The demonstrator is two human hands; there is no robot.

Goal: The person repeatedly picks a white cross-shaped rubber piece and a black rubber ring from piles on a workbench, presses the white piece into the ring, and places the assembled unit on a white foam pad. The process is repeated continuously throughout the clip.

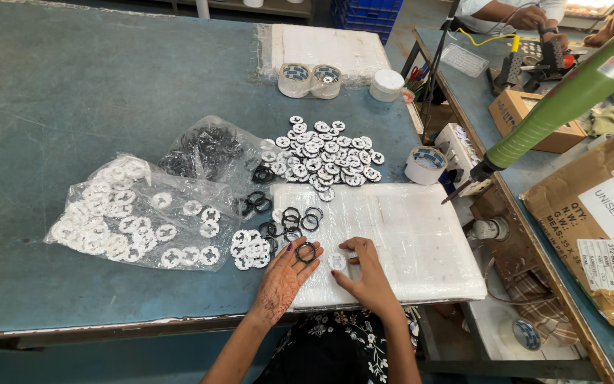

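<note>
Three rolls of white adhesive tape (311, 80) on the blue counter (72, 92), two clear plastic bags (136, 213), one white round lidded tub (386, 84), one green power screwdriver (563, 99).

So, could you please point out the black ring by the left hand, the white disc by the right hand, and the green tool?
black ring (305, 252), head view, on its rim.
white disc (336, 262), head view, on its face.
green tool (561, 105), head view, on its body.
</note>
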